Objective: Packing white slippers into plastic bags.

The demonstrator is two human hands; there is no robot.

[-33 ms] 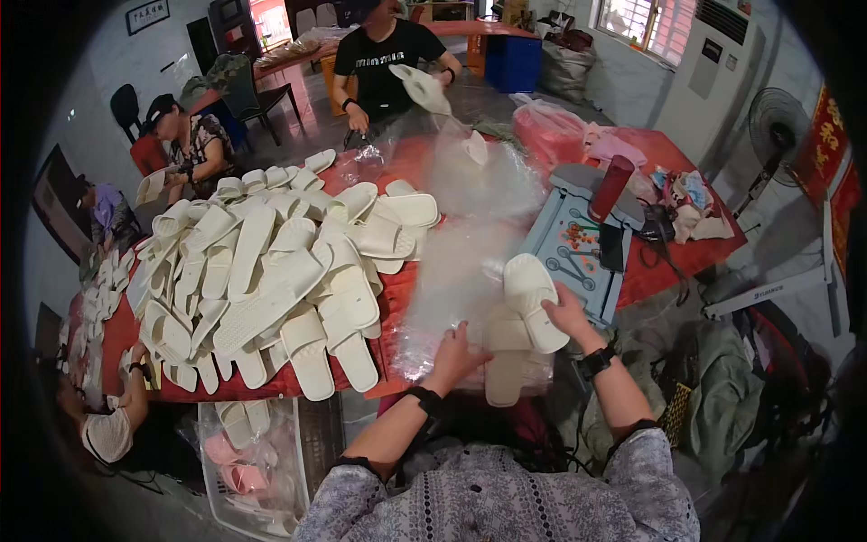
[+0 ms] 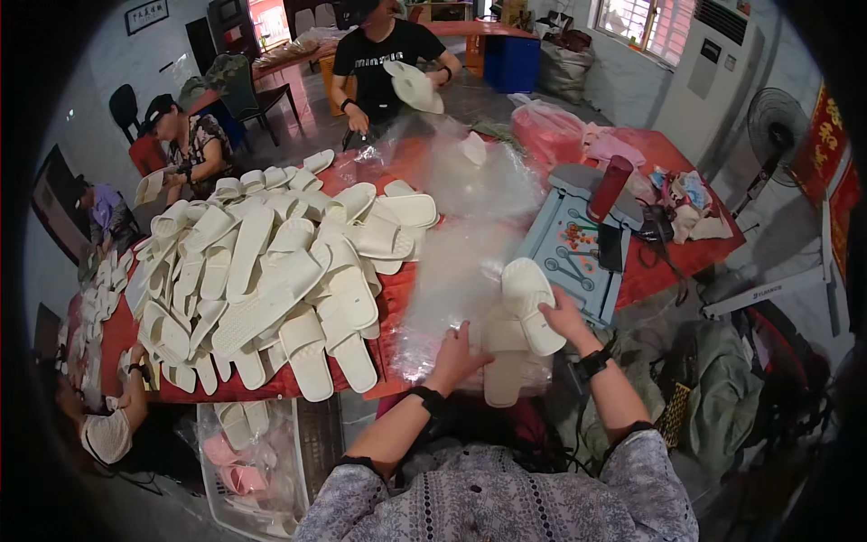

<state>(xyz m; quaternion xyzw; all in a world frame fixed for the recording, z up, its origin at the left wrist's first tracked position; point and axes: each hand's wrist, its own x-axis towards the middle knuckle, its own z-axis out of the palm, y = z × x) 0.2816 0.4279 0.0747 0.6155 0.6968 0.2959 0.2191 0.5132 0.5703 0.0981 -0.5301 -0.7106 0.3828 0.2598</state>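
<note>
Right hand (image 2: 564,314): fingers grasping the side of a cream, ribbed plastic slipper (image 2: 531,305). Left hand (image 2: 458,358): fingers spread and unclenched over flat, clear plastic bags (image 2: 447,285). Left of these fingers, a heap of cream plastic slippers (image 2: 257,285); beyond the right fingers, a grey-blue rectangular plastic tray (image 2: 545,246) containing small orange pieces (image 2: 574,237). Lower left of the left fingers, a white plastic basket (image 2: 211,492) holds cream and pink slippers (image 2: 242,479). The near edge of the red-covered table (image 2: 391,312) passes close to both hands.

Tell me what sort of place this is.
Probably a small packing workshop: a big pile of cream slippers and sheets of clear plastic cover much of a red table, with other people around it.
</note>
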